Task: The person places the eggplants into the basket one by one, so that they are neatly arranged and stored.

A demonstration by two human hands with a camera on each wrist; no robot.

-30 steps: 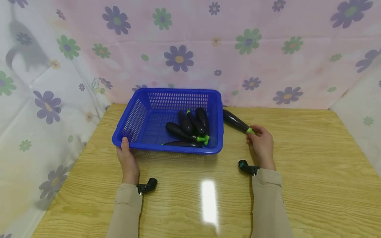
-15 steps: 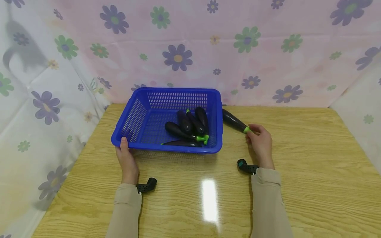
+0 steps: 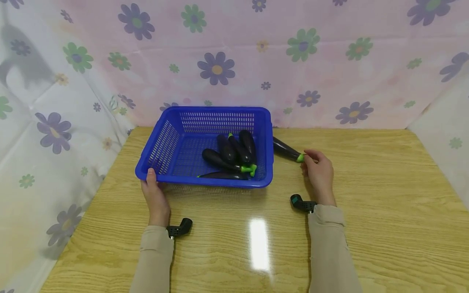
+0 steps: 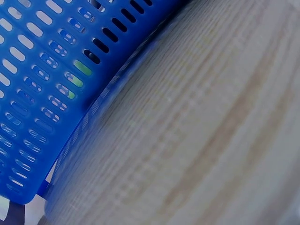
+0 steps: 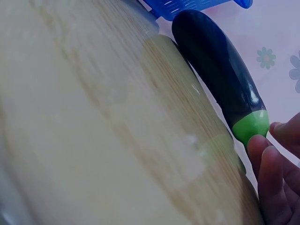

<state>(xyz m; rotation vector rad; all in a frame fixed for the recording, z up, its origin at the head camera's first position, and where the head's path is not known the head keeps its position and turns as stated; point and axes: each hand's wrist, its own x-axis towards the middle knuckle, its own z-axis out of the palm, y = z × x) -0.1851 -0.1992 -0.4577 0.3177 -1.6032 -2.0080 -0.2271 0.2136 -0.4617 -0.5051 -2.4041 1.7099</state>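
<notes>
A blue plastic basket stands on the table, and several dark eggplants with green caps lie mostly in its right half. My left hand grips the front left corner, thumb over the rim; its fingers are hidden below. The left wrist view has the slotted basket wall but no hand. Right of the basket is one more eggplant, its far end hidden behind the basket wall. My right hand pinches its green stem end. The right wrist view has thumb and fingers around the stem of this eggplant.
The wood-grain table extends to the right and in front of the basket. A flowered cloth hangs behind and at both sides. Black wrist cameras stick out from both sleeves.
My right hand and the eggplant outside the basket have shifted slightly left, and more of its green cap shows. The left hand keeps its hold on the basket. The head view tilts slightly.
</notes>
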